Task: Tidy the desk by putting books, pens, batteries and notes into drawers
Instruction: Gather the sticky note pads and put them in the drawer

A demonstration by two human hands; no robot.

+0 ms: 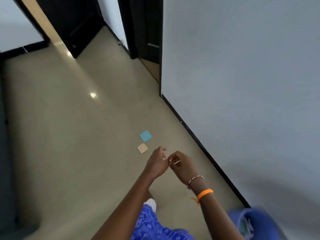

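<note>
Two note pads lie on the beige floor: a blue sticky note pad [145,136] and, just nearer to me, a small patterned beige note pad [142,148]. My right hand [181,164] hovers to their right and pinches a small pale slip, probably a note, in curled fingers. My left hand [157,161] is beside it, fingers loosely curled, fingertips almost touching the right hand; whether it also holds the slip I cannot tell. No desk or drawer is in view.
A light wall with a black skirting board [204,149] runs along the right. A blue bin [254,224] stands at the bottom right by the wall. Dark door frames [147,28] stand at the back. My foot and blue patterned clothing [152,220] are below.
</note>
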